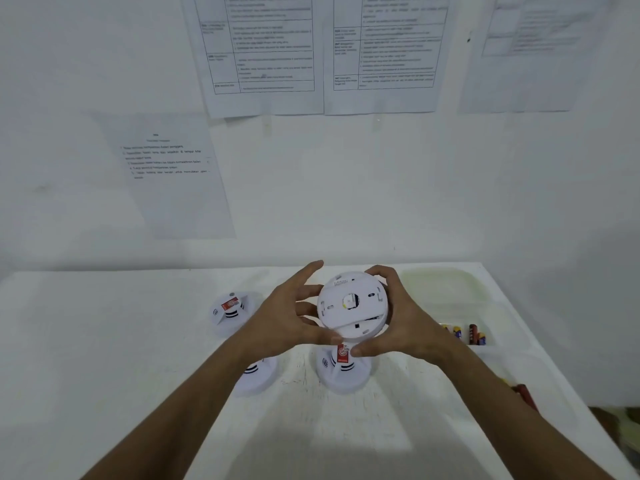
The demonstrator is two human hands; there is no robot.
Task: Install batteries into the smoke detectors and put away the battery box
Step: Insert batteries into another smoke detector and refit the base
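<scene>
Smoke detectors are spread over the white table, which carries everything and stands against a wall hung with printed sheets; a clear tray at the right edge holds loose batteries, probably kept there within reach; three detectors rest face up, one at the back left, one under the left forearm, one in front; a fourth detector is raised above them, its back plate tilted toward the camera, likely to expose the battery bay; the left hand steadies its rim with spread, lightly curled fingers; the right hand grips the opposite rim, fingers curled round it.
</scene>
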